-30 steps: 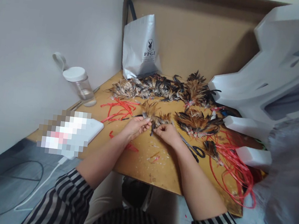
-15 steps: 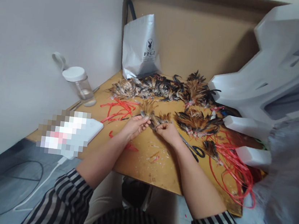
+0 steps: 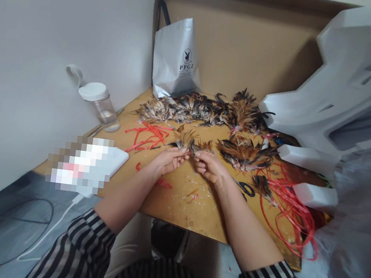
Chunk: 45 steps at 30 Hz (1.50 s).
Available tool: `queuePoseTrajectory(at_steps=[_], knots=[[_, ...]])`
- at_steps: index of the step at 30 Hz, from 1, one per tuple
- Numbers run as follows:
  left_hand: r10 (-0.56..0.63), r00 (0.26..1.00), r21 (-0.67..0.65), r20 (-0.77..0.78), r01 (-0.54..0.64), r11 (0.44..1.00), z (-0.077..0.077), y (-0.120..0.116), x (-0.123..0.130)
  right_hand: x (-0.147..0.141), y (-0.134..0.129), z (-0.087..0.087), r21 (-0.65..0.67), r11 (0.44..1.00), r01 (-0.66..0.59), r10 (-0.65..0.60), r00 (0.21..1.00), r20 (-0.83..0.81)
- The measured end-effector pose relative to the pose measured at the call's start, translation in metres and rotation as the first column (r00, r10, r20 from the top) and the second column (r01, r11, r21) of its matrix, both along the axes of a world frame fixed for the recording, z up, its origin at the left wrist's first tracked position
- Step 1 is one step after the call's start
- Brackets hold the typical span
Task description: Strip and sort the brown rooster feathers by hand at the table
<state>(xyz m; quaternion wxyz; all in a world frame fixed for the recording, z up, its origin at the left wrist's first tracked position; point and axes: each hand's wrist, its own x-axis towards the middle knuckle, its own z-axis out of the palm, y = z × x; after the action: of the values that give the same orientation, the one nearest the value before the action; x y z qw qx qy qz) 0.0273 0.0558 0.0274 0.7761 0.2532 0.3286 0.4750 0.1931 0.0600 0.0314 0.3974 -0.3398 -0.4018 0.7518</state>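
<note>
Over the middle of the table, my left hand [image 3: 172,160] is closed on the base of a small bunch of brown feathers [image 3: 184,138], whose tips fan upward. Close beside it, my right hand [image 3: 208,165] pinches a dark feather [image 3: 194,148] against that bunch. A few more brown feathers [image 3: 207,145] show just behind my right fingers; whether they are held or lying there I cannot tell. Scissors with black handles [image 3: 246,189] lie right of my right hand, partly covered by the wrist. A bundle of brown and black feathers [image 3: 246,153] lies farther right.
A long heap of feathers [image 3: 192,107] runs along the back below a silver bag [image 3: 174,61]. Red plastic strips [image 3: 148,136] lie left, more red strands [image 3: 293,211] right. A lidded bottle [image 3: 100,106], a white power bank [image 3: 118,160] and white foam [image 3: 297,107] flank the table.
My right hand has turned and its fingers have come up close to my left fingertips, bringing a dark feather to the bunch. My left hand stays nearly in place.
</note>
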Motion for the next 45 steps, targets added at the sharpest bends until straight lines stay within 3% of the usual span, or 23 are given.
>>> queuePoseTrajectory(at_steps=[8, 21, 29, 33, 38, 42, 45], knots=[[0.012, 0.999, 0.079, -0.036, -0.009, 0.997, 0.001, 0.0, 0.001, -0.012, -0.005, -0.003, 0.067, 0.99, 0.123, -0.134, 0.973, 0.189], [-0.057, 0.998, 0.106, 0.004, 0.056, 0.993, -0.002, 0.0, -0.001, -0.011, -0.007, 0.004, 0.092, 0.978, 0.185, -0.185, 0.983, -0.01], [-0.186, 0.982, 0.1, 0.038, 0.181, 0.978, -0.003, -0.004, -0.004, -0.01, -0.01, 0.009, -0.005, 0.999, 0.043, -0.043, 0.997, -0.061], [-0.198, 0.98, 0.087, 0.013, 0.196, 0.977, -0.003, -0.004, -0.004, -0.01, -0.01, 0.007, -0.002, 0.999, 0.033, -0.033, 0.998, -0.057], [-0.147, 0.989, 0.091, -0.008, 0.148, 0.985, -0.002, -0.003, -0.002, -0.011, -0.008, 0.007, 0.044, 0.986, 0.163, -0.163, 0.987, -0.009], [-0.087, 0.99, 0.097, -0.11, 0.097, 0.991, -0.003, -0.002, -0.001, -0.01, -0.007, 0.011, 0.105, 0.943, 0.315, -0.321, 0.946, 0.04], [-0.053, 0.982, 0.1, -0.183, 0.073, 0.992, -0.004, -0.001, 0.0, -0.01, -0.007, 0.012, 0.141, 0.923, 0.357, -0.37, 0.925, 0.085]])
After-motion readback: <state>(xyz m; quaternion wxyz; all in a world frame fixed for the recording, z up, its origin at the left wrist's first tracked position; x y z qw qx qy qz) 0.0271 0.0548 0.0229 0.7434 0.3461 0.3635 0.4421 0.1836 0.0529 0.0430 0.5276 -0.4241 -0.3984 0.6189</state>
